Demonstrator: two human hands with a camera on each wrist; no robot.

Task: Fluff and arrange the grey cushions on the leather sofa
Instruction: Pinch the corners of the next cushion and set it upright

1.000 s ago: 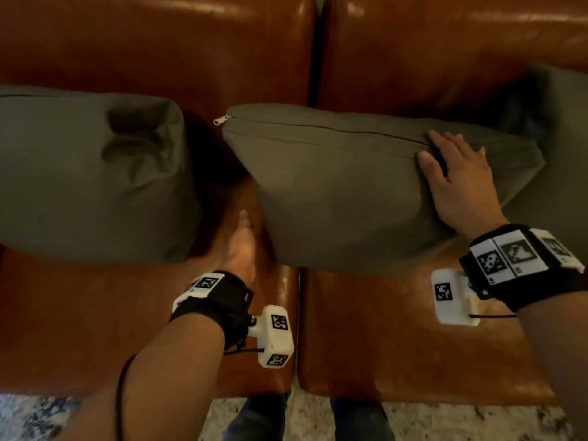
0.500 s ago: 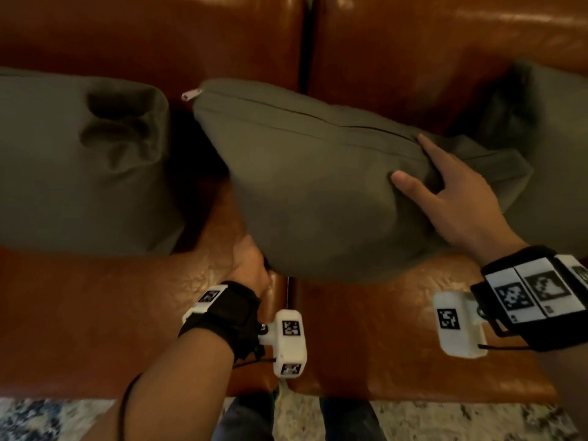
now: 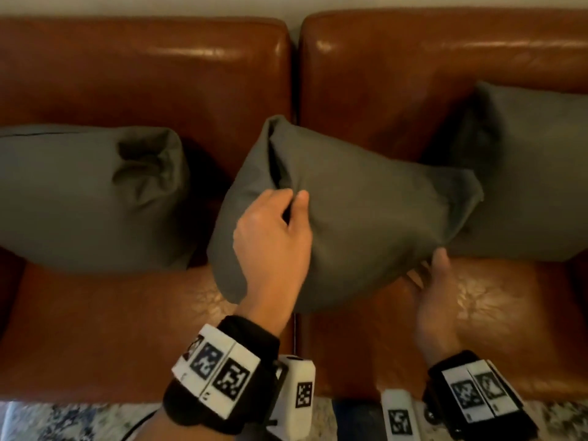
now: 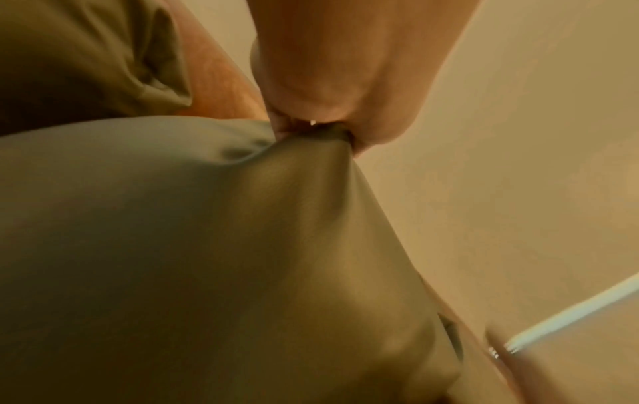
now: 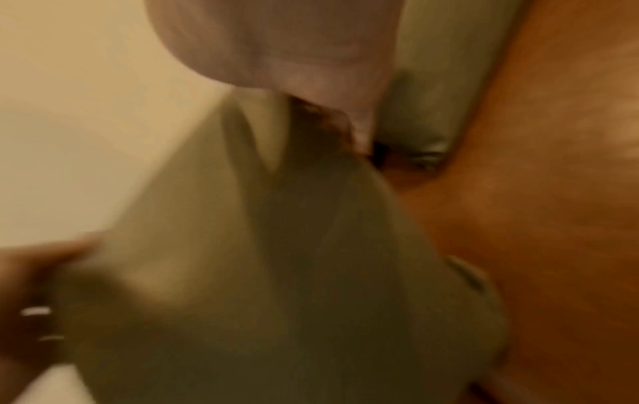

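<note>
Left of the left hand (image 3: 270, 230): a grey cushion (image 3: 86, 195) against the sofa (image 3: 143, 74) back, apart from the fingers. Left hand: pinching a fold of the middle cushion (image 3: 359, 214) on its upper face, thumb and fingers closed on the cloth. Middle cushion: tilted, lifted over the seat seam, between both hands. Right hand (image 3: 432, 300): under the cushion's lower right corner, gripping bunched cloth there. Beyond the right hand: a third cushion (image 3: 534, 173) leaning on the backrest.
</note>
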